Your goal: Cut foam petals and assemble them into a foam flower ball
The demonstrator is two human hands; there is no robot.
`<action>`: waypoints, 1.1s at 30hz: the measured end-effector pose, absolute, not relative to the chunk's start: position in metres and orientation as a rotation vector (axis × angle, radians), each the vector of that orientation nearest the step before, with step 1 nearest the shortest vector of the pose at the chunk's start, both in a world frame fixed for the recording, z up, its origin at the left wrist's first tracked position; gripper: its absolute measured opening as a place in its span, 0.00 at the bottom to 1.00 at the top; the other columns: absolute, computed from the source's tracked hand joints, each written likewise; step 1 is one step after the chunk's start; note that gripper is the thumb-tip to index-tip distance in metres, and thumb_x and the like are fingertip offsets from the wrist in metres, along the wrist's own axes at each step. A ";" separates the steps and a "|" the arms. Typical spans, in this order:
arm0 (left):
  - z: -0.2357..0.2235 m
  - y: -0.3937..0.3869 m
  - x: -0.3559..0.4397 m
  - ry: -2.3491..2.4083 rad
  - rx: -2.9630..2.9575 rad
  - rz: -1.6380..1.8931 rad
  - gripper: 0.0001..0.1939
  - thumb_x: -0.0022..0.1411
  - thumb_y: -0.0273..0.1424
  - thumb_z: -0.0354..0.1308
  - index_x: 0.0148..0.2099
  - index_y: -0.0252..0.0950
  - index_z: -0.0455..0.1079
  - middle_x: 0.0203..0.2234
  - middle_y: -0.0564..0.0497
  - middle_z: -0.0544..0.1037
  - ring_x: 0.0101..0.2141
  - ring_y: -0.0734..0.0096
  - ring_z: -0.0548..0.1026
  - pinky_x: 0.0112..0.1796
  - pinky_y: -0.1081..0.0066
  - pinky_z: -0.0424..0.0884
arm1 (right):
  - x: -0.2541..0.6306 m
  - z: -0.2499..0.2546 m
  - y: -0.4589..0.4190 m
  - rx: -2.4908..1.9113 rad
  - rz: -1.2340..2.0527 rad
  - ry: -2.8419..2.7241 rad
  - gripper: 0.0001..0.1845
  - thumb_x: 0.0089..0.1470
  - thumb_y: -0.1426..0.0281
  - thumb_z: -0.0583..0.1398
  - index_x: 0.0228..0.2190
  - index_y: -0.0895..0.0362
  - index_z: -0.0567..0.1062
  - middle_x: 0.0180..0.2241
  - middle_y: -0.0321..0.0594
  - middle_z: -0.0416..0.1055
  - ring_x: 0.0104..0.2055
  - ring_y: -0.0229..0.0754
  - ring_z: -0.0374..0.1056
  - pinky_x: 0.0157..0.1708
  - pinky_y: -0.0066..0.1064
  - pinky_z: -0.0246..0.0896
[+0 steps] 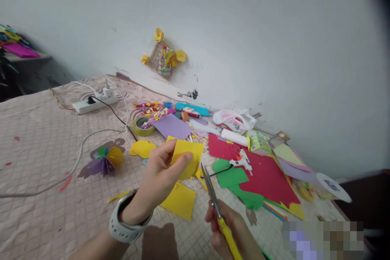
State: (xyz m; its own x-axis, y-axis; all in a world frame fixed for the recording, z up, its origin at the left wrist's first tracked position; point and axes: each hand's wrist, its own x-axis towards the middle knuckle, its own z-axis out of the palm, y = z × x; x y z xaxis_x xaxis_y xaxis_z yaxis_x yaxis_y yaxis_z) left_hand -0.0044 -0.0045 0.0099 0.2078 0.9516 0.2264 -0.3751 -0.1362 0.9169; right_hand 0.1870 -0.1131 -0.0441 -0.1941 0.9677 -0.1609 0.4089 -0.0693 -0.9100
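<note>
Between the thumb and fingers of my left hand point(163, 172) is a square of yellow paper point(192, 152), held up above the table. My right hand point(233, 225) grips a pair of scissors point(215, 195) with yellow handles, its blades pointing up and nearly together beside the paper. The blades look apart from the sheet. Below my left hand lies a yellow paper sheet point(179, 201). Yellow cut petal shapes point(142, 148) rest behind that hand. To the left sits a folded paper flower point(106, 160) in purple, green and yellow.
A white power strip point(96, 104) and its cables lie at the left. Roll of tape point(143, 126), purple paper point(173, 126), red sheets point(265, 176), green pieces point(231, 174) and a white glue gun point(242, 162) spread across the table. A woven decoration point(164, 59) hangs on the wall.
</note>
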 end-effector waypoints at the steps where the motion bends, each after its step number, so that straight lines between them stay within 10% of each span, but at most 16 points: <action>1: 0.011 -0.006 -0.005 0.656 1.162 1.306 0.10 0.58 0.35 0.62 0.31 0.34 0.68 0.24 0.53 0.70 0.24 0.75 0.68 0.26 0.75 0.64 | 0.187 -0.044 -0.112 -1.481 1.276 -1.663 0.31 0.49 0.38 0.55 0.33 0.54 0.65 0.22 0.30 0.54 0.22 0.35 0.50 0.19 0.25 0.45; 33: 0.011 -0.019 0.007 0.668 1.222 1.197 0.11 0.59 0.36 0.59 0.29 0.35 0.66 0.22 0.54 0.67 0.23 0.75 0.64 0.23 0.75 0.60 | 0.182 -0.067 -0.104 -1.440 1.052 -1.567 0.37 0.45 0.32 0.52 0.28 0.54 0.71 0.16 0.32 0.60 0.18 0.36 0.56 0.17 0.27 0.50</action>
